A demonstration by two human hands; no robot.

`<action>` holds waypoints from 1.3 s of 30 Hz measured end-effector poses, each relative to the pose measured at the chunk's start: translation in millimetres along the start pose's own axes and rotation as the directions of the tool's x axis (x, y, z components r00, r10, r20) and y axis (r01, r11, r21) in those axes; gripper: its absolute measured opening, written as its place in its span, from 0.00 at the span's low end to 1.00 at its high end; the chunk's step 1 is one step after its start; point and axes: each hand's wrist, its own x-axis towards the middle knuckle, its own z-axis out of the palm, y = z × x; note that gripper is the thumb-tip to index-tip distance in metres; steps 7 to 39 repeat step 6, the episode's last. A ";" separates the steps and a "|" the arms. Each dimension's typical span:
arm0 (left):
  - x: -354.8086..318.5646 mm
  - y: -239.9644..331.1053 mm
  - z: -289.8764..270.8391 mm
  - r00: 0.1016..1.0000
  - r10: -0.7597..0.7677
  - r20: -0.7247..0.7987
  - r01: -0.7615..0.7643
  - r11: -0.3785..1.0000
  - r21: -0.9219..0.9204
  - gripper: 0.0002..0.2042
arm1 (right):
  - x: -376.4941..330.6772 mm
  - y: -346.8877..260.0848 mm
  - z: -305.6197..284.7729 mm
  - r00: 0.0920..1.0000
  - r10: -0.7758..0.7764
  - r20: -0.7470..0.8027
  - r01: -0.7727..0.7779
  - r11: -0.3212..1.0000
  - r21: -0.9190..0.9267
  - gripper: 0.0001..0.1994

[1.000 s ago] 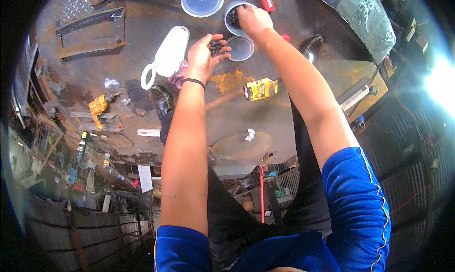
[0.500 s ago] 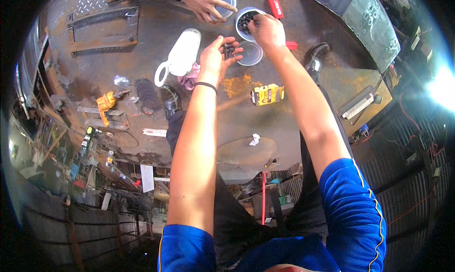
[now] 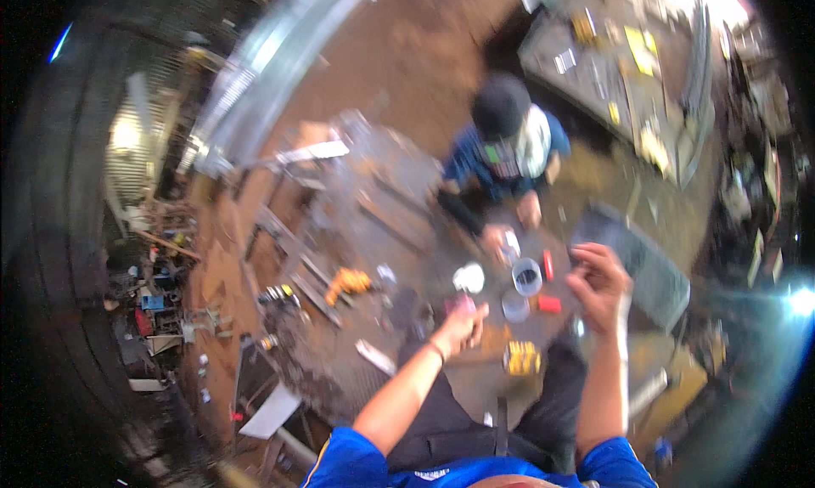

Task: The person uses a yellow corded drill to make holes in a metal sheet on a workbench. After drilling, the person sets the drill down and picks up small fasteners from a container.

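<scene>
My left hand (image 3: 461,328) is closed beside a pink cloth (image 3: 459,304); blur hides what its fingers hold. My right hand (image 3: 601,286) is raised to the right of the red boxes, fingers bent but apart, nothing visible between them. A round plastic tub (image 3: 526,276) with dark pieces inside stands between and beyond my hands. Close by it lies a clear round lid (image 3: 514,305). One red box (image 3: 548,265) stands right of the tub, another red box (image 3: 549,304) nearer me. A white bottle (image 3: 469,277) lies left of the tub.
Across from me a person in a dark cap (image 3: 501,106) holds a clear container (image 3: 509,247). A yellow box (image 3: 521,358) sits near my legs. Leftward are an orange power drill (image 3: 348,284) and metal bars (image 3: 316,297). A dark metal box (image 3: 632,263) stands at right.
The view has tilted up and blurred, bringing the other person into sight. My right hand has left the tub and lifted to the right; my left hand, earlier cupping dark pieces, has closed.
</scene>
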 end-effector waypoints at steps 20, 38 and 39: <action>-212.4 65.7 -69.6 0.947 0.267 -0.178 -0.273 0.962 -0.008 0.25 | -1.2 -409.0 -33.7 0.296 -0.943 0.150 0.944 0.266 -0.193 0.45; -212.4 65.7 -69.6 0.947 0.267 -0.178 -0.273 0.962 -0.008 0.25 | -1.2 -409.0 -33.7 0.296 -0.943 0.150 0.944 0.266 -0.193 0.45; -212.4 65.7 -69.6 0.947 0.267 -0.178 -0.273 0.962 -0.008 0.25 | -1.2 -409.0 -33.7 0.296 -0.943 0.150 0.944 0.266 -0.193 0.45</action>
